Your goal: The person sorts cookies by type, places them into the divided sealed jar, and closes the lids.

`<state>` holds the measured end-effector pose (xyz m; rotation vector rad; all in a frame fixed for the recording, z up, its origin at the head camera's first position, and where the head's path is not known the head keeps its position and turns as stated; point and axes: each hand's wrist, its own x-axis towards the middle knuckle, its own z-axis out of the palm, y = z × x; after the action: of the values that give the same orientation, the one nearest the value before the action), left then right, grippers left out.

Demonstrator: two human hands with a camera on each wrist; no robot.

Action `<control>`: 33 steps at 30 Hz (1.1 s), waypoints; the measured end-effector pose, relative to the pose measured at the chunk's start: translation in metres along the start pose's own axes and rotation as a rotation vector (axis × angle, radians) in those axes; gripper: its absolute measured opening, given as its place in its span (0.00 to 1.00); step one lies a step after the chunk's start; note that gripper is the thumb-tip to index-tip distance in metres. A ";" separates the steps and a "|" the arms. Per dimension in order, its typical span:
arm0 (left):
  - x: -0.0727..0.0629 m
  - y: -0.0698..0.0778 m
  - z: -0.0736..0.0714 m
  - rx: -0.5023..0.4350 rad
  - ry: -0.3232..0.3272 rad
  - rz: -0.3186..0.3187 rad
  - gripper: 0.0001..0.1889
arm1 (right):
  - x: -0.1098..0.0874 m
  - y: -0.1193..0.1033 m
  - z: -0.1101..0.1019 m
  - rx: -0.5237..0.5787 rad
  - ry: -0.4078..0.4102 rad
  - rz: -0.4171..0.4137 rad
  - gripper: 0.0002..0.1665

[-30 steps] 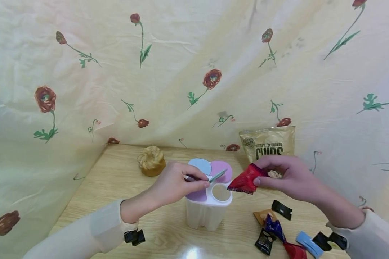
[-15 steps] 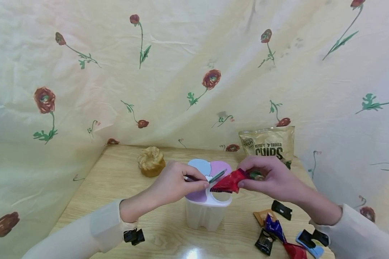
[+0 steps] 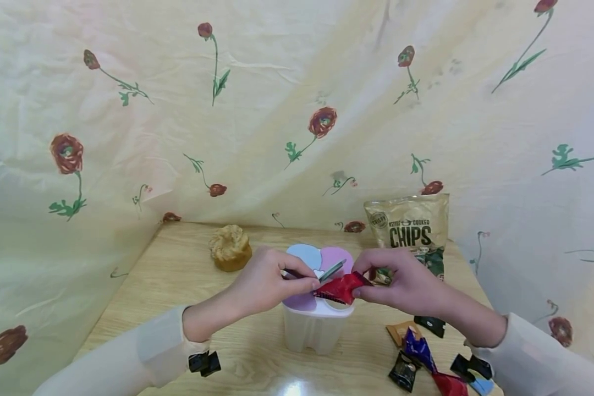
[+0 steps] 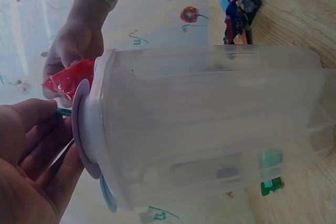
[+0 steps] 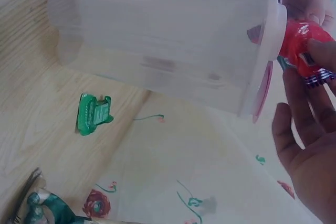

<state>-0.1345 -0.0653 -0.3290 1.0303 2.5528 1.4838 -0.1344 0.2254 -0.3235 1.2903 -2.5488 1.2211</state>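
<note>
My right hand (image 3: 401, 278) pinches a red wrapped sweet (image 3: 343, 287) at its right end, low over the round opening of a tall translucent container (image 3: 312, 330). In the right wrist view, a dark wrapper tip (image 5: 254, 34) shows through the container's wall just below its rim. Between thumb and forefinger, my left hand (image 3: 272, 275) holds a thin green lid (image 3: 333, 269), raised and seen almost edge-on. Blue (image 3: 304, 254) and pink (image 3: 337, 256) lids cover the far compartments; a purple lid (image 3: 299, 301) lies partly under the left hand.
Wrapped sweets, among them a blue one (image 3: 418, 349) and a black one (image 3: 403, 371), lie at the front right. A crisps bag (image 3: 411, 228) stands behind my right hand. At the back left sits a ring-shaped cake (image 3: 230, 247). A green sweet (image 5: 94, 113) lies behind the container.
My right hand has moved left and slightly down, bringing the red sweet from beside the container to over its opening. The left hand and the lid have stayed in place.
</note>
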 end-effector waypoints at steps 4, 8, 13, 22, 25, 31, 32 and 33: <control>0.000 0.000 0.000 0.008 0.001 0.002 0.02 | 0.001 0.001 -0.001 -0.022 -0.016 0.009 0.16; 0.000 0.000 0.000 0.012 0.001 -0.001 0.02 | 0.002 0.000 -0.003 -0.047 -0.025 -0.006 0.18; 0.000 0.000 0.000 0.009 0.003 -0.007 0.02 | 0.007 -0.005 -0.006 -0.078 -0.047 -0.039 0.20; 0.000 0.000 0.001 0.000 -0.004 -0.019 0.02 | 0.015 -0.011 -0.009 -0.094 -0.173 0.012 0.16; 0.000 -0.001 0.001 0.000 -0.005 -0.013 0.02 | 0.013 -0.010 -0.008 -0.121 -0.179 -0.014 0.11; 0.000 -0.002 0.002 0.000 0.005 -0.003 0.02 | 0.011 -0.009 -0.002 -0.139 -0.121 -0.042 0.11; 0.000 -0.002 0.002 0.000 0.007 -0.003 0.02 | 0.011 -0.009 -0.002 -0.129 -0.122 -0.043 0.12; 0.000 -0.002 0.002 0.002 0.007 -0.003 0.02 | 0.011 -0.009 -0.002 -0.125 -0.125 -0.046 0.13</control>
<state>-0.1347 -0.0643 -0.3314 1.0221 2.5602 1.4875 -0.1361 0.2163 -0.3130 1.4310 -2.6142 0.9859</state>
